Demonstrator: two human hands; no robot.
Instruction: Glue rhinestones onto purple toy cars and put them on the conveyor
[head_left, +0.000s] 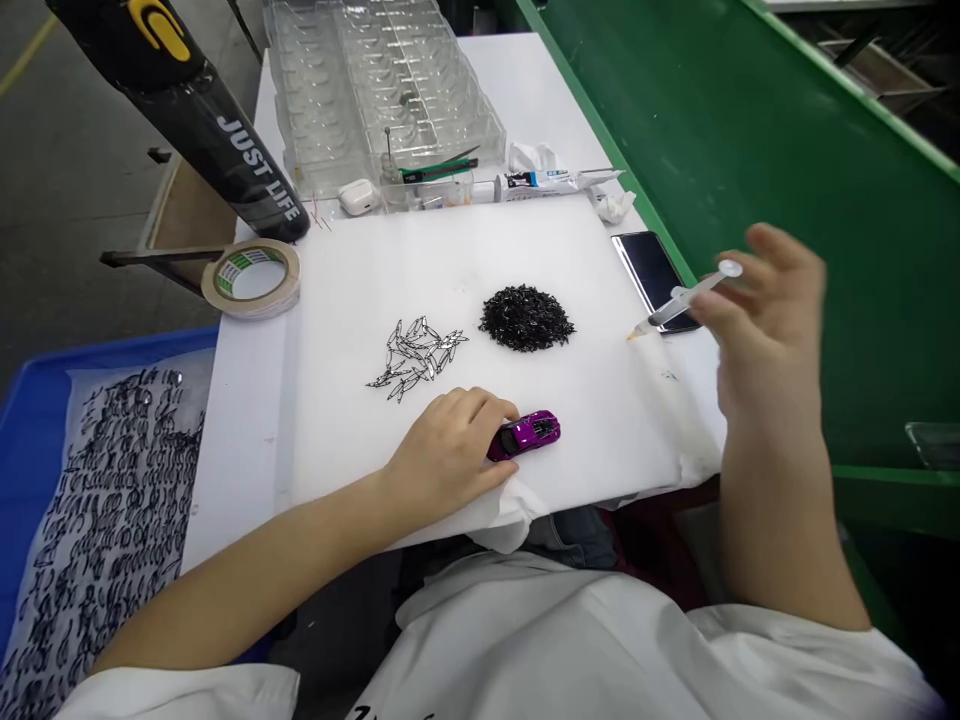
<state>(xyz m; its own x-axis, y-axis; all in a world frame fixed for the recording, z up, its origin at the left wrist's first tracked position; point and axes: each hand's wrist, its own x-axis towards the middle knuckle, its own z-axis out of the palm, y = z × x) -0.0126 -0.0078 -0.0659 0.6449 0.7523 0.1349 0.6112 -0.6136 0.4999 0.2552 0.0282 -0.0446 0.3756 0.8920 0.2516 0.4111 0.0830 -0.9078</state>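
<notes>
White foam sheet (465, 250) covers the bench. Curled fingers of the left hand (450, 445) close over the rear of a purple toy car (525, 434) at the sheet's six o'clock. The blurred right hand (765, 320) pinches a syringe (684, 298) at three o'clock, its tip pointing toward nine. A black parts pile (526, 318) lies centrally, with clear pieces (416, 355) at its nine o'clock.

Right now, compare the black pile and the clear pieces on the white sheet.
The black pile is dark and opaque; the clear pieces are see-through with dark edges. The black pile is heaped tight; the clear pieces lie spread out. Both rest on the white sheet.
</notes>
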